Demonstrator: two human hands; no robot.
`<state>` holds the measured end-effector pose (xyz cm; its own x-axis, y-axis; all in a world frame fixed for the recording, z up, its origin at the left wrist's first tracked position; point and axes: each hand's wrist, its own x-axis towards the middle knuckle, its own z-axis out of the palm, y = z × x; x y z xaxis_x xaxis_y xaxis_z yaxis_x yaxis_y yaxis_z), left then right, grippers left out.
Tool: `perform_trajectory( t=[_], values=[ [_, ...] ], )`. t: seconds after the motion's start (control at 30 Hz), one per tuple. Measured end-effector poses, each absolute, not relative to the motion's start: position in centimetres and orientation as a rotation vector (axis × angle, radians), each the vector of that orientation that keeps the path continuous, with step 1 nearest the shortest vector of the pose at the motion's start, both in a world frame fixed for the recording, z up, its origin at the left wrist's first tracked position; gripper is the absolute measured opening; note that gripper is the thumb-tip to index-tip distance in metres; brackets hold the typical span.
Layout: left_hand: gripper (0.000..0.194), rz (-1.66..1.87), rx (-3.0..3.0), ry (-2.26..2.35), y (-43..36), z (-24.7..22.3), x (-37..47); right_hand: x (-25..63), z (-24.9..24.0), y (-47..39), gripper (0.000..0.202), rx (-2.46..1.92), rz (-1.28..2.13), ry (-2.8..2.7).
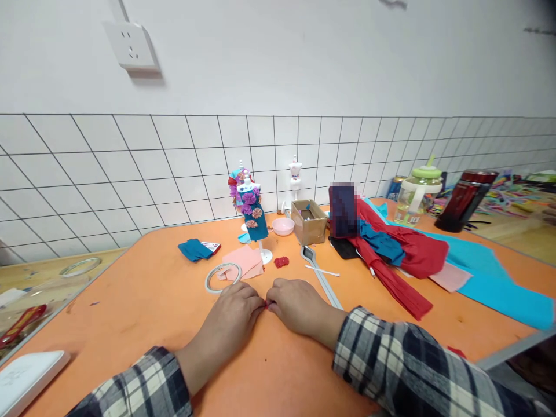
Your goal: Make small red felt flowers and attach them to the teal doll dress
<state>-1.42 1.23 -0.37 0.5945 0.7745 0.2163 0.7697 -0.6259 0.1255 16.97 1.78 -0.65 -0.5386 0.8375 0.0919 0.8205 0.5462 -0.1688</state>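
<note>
Close together over the orange tabletop, my left hand (237,307) and my right hand (297,304) pinch a small red piece of paper (266,304) from either side. Fingers cover most of it, so its shape is hidden. Just beyond my left hand lie a roll of tape (209,282) and a sheet of pink crepe paper (245,260). A small red crumpled paper flower (281,262) rests ahead of my right hand. Behind it stands a mini dress form (255,223) in a blue dress with purple and pink flowers. Tweezers (324,281) and a cotton swab (324,270) lie nearby.
A pink bowl (283,226), a cardboard box (310,230) and a bare white dress form (295,174) stand at the back. To the right are a phone (343,211), red crepe paper (391,284), blue sheets (499,289), a green-lidded bottle (419,197) and a dark red tumbler (464,202).
</note>
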Motion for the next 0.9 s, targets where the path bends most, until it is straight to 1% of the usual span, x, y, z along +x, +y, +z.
perform_trajectory(
  t=[0.27, 0.43, 0.6, 0.77, 0.9],
  values=[
    [0.025, 0.344, 2.801, 1.358, 1.09, -0.16, -1.37, 17.27, -0.63, 2.12, 0.021, -1.419, 0.205, -2.603],
    [0.026, 0.4, 2.802, 1.337, 1.14, -0.52, -1.54, 17.25, -0.67, 2.08, 0.021, -1.478, 0.213, -2.578],
    [0.026, 0.452, 2.829, 1.256, 1.21, -0.59, -1.49, 17.37, -0.72, 2.07, 0.02, -1.414, 0.176, -2.581],
    [0.026, 0.416, 2.818, 1.264, 1.03, -0.18, -1.28, 17.46, -0.61, 2.05, 0.016, -1.362, 0.163, -2.624],
    [0.027, 0.424, 2.767, 1.285, 1.0, -0.29, -1.25, 17.35, -0.65, 2.01, 0.019, -1.389, 0.139, -2.604]
  ],
)
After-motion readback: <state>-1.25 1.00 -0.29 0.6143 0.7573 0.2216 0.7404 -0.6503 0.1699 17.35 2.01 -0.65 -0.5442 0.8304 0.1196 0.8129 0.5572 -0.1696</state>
